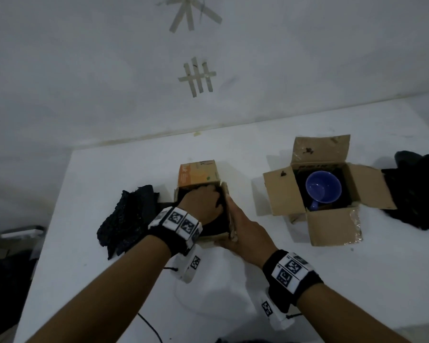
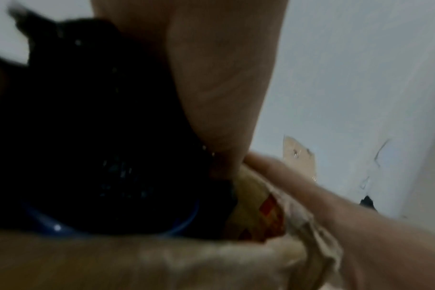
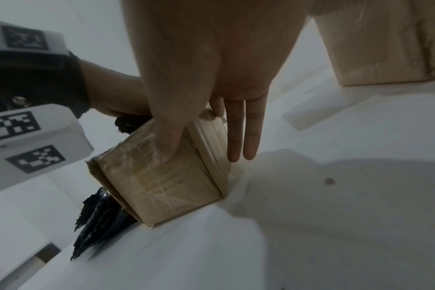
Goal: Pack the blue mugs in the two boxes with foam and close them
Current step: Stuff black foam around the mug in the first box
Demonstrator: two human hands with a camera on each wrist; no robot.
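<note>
head view: a white table [image 1: 84, 189] bears two cardboard boxes. the left box [image 1: 198, 174], orange-printed on its far flap, stands near the table's middle; the left hand [image 1: 203, 203] reaches down into it, fingers bent onto black foam [image 1: 221, 219] inside, though whether they grip or only press it cannot be told. the right hand [image 1: 243, 233] lies along the box's right wall, fingers straight and together, holding a side flap upright. the right box [image 1: 330, 194] stands well apart to the right, all four flaps spread open; a blue mug [image 1: 323, 186] sits upright in it on black foam, handle toward the viewer. a loose foam piece [image 1: 126, 216] lies just left of the left box, and a dark heap [image 1: 416, 189] lies beside the right box. tape strips [image 1: 197, 76] mark the wall. left wrist view: blurred; the left palm [image 2: 211, 68] fills the top, black foam [image 2: 99, 127] lies below it, and a blue mug rim [image 2: 184, 223] curves under the foam inside the box; the fingertips are hidden. right wrist view: the right hand [image 3: 206, 82] clasps the left box's [image 3: 162, 182] near corner, thumb [image 3: 166, 145] pressed on the near wall, fingers [image 3: 241, 133] straight and together on the adjoining wall; the right box's [image 3: 385, 49] side shows beyond.
</note>
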